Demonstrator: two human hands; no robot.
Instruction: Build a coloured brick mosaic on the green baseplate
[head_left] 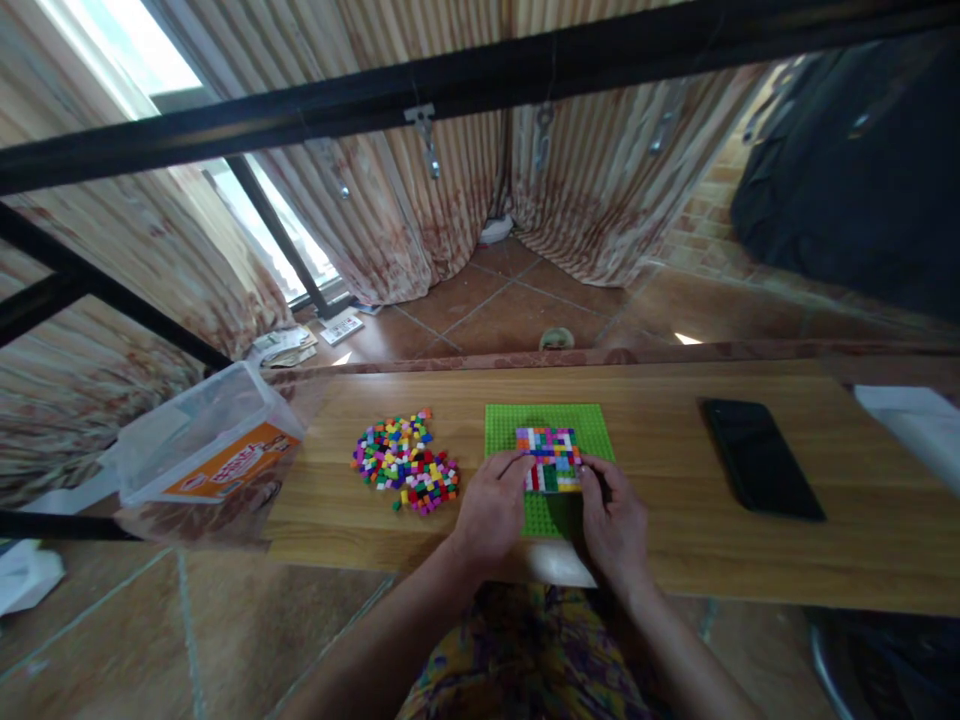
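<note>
A green studded baseplate (499,424) lies on the wooden tabletop in front of me. Over its middle is a small panel of multicoloured toy bricks (553,450), with rows of pink, white, blue, red and green. My left hand (491,510) has its thumb and fingers closed at the panel's left edge. At the right edge, my right hand (616,515) pinches the panel between thumb and fingers. Whether the panel touches the baseplate cannot be made out. Left of the baseplate lies a loose pile of small coloured bricks (405,460).
A clear plastic tub (217,440) with an orange label stands at the table's left end. On the right lies a black phone (761,458). A black metal bar (480,85) with hanging clips crosses above, before striped curtains (360,200).
</note>
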